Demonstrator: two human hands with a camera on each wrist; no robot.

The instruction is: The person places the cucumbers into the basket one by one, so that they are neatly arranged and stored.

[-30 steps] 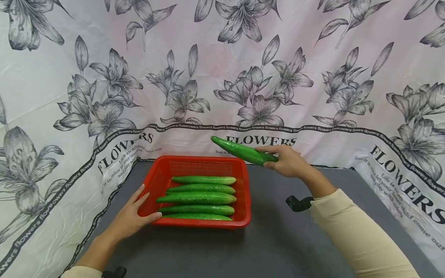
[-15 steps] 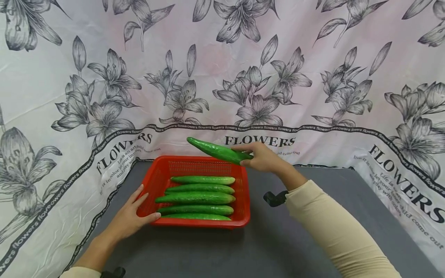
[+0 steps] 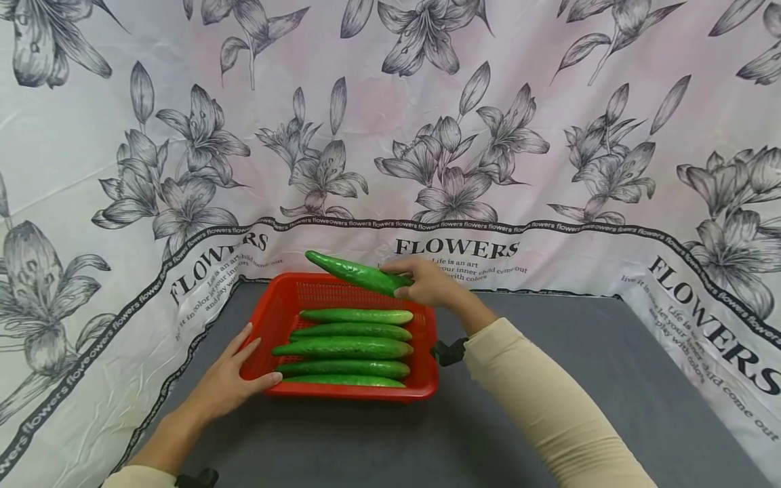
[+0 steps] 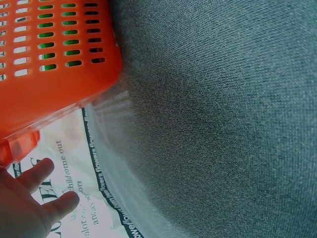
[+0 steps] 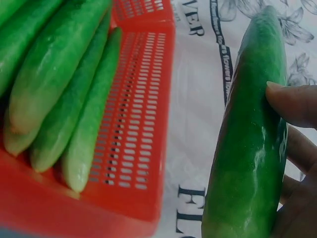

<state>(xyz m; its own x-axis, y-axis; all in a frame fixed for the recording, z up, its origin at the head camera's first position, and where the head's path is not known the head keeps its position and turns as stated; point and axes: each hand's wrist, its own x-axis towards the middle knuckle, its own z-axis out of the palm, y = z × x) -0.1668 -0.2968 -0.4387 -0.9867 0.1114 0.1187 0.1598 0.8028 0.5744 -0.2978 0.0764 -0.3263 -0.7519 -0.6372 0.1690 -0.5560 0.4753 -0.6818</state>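
A long green cucumber (image 3: 354, 272) is gripped near its right end by my right hand (image 3: 430, 281), raised over the back rim of a red plastic basket (image 3: 430, 339). In the right wrist view the thumb and fingers pinch the held cucumber (image 5: 247, 148) from the side. Several more cucumbers (image 3: 344, 348) lie side by side inside the basket, roughly parallel. My left hand (image 3: 226, 379) rests at the basket's left side, fingers spread and thumb on the front-left rim. The left wrist view catches part of this hand (image 4: 29, 203) beside the slotted basket wall (image 4: 54, 79).
The basket stands on a dark grey tabletop (image 3: 549, 407). A white cloth with printed flowers (image 3: 378, 149) hangs behind and at both sides of the table. A dark strap piece (image 3: 448, 352) sits at the right wrist, near the basket's right edge.
My right hand has carried the cucumber leftward, from right of the basket to above its back rim, ending slightly lower. The left hand and basket have stayed in place.
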